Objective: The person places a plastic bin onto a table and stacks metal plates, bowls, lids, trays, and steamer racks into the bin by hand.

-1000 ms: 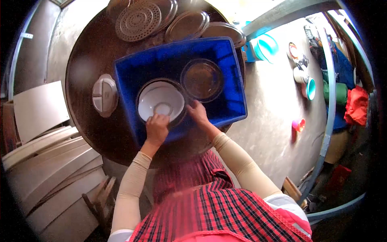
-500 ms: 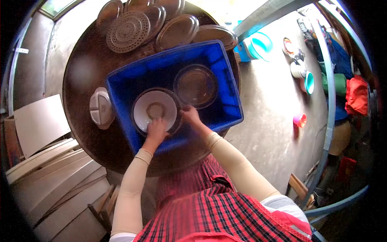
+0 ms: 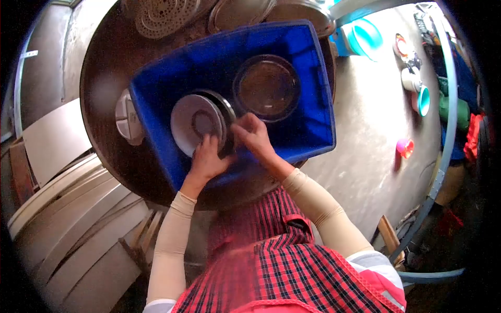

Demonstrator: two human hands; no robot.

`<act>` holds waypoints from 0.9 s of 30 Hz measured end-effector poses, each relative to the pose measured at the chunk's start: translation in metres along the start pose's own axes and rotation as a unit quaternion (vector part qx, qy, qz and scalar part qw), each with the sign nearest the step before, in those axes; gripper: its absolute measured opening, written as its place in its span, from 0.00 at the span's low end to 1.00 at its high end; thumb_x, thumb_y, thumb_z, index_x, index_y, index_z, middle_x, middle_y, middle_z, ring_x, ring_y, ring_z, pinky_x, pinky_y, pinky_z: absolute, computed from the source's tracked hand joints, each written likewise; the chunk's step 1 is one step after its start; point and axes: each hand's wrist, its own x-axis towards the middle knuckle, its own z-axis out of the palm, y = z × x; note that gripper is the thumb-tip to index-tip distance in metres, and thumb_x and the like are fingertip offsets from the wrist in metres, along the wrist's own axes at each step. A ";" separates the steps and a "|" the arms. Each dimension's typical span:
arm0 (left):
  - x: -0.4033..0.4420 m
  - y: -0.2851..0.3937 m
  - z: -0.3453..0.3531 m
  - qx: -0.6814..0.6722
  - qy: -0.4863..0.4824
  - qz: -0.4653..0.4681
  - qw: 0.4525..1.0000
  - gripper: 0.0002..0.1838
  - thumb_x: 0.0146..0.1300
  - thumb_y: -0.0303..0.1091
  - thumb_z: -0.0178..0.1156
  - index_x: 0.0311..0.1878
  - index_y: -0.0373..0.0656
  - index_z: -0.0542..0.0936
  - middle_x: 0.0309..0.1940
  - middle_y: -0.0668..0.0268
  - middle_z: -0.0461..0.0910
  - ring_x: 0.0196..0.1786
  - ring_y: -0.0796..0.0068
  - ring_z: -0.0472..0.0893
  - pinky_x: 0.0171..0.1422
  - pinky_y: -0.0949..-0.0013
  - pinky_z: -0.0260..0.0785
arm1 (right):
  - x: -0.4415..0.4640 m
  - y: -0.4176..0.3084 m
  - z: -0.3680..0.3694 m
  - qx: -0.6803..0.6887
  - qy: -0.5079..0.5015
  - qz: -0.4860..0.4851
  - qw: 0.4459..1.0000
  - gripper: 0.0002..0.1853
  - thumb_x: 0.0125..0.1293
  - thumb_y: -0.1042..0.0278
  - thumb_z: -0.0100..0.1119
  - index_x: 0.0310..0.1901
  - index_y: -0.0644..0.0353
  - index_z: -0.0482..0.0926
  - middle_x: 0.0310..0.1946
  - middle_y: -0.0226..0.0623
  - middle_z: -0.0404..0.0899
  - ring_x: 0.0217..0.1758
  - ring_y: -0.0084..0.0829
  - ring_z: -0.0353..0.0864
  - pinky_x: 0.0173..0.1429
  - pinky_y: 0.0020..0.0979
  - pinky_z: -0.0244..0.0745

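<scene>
White bowl [image 3: 195, 125] tilts inside blue tub [image 3: 313, 120], both hands close by

The white bowl sits in the left part of the tub, overlapping a dark round vessel [image 3: 223, 105] with a shiny rim. The left hand [image 3: 209, 159] touches the bowl, its fingers bent over the near edge and its thumb spread to the right; whether it clamps the rim cannot be told. The right hand [image 3: 253, 138] is blurred, its fingers curled just beside the vessel's rim; whether they grasp anything cannot be told.

A clear round dish [image 3: 267, 87] lies in the tub, beyond the right hand. The tub rests on a dark round table [image 3: 109, 62]. A divided white plate [image 3: 126, 117] is just beside the tub's left wall, partly hidden by it. Past the far wall are a disc with holes [image 3: 167, 15] and two oval metal pieces [image 3: 242, 13]. On the floor at right are a turquoise basin [image 3: 367, 39] and a pink cup [image 3: 405, 147], well apart.
</scene>
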 end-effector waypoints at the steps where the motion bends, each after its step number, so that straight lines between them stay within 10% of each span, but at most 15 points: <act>1: -0.001 0.002 0.004 -0.004 0.005 -0.010 1.000 0.34 0.46 0.44 0.67 0.55 0.39 0.67 0.50 0.49 0.67 0.51 0.43 0.70 0.51 0.51 0.66 | -0.003 -0.007 -0.002 0.045 -0.020 0.022 0.999 0.07 0.55 0.71 0.62 0.30 0.64 0.74 0.23 0.29 0.76 0.28 0.19 0.73 0.32 0.23 0.69; 27: -0.015 0.002 0.012 -0.083 0.121 0.035 0.989 0.23 0.55 0.40 0.61 0.48 0.34 0.70 0.40 0.49 0.72 0.43 0.46 0.73 0.46 0.59 0.66 | 0.009 0.000 -0.001 0.162 -0.160 0.051 0.972 0.07 0.62 0.70 0.56 0.34 0.65 0.76 0.25 0.29 0.77 0.27 0.18 0.74 0.32 0.21 0.71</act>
